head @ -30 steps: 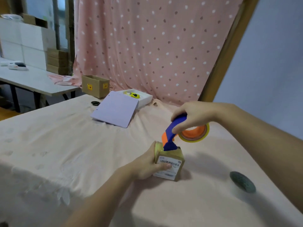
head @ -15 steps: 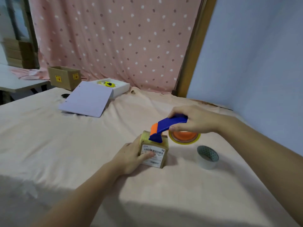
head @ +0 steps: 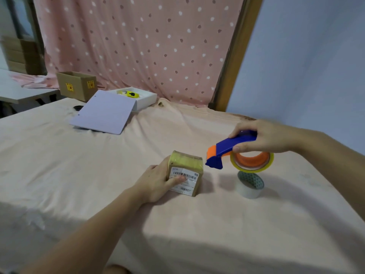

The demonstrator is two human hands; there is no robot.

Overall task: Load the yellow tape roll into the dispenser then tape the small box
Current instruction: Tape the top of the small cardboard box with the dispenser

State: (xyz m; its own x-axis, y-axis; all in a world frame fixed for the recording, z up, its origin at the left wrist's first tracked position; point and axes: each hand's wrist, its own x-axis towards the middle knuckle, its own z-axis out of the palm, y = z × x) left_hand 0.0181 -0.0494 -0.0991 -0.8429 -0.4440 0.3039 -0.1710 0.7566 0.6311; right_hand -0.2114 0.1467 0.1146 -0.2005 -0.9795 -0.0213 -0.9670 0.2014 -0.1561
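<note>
So your left hand (head: 158, 179) grips the small box (head: 184, 173) mid-table, tape already across its top. Your right hand (head: 262, 138) clutches the dispenser (head: 227, 150), yellow tape roll (head: 251, 162) loaded, held off the box above a grey roll (head: 249, 184) toward the table's right edge.

a pale tape roll (head: 250, 184) with a green patterned core stands on the peach-covered table (head: 79, 175). at the far edge, a lilac sheet (head: 103, 114) leans on a white tray (head: 145, 98), beside a cardboard carton (head: 77, 86) before a dotted pink curtain (head: 138, 46).
</note>
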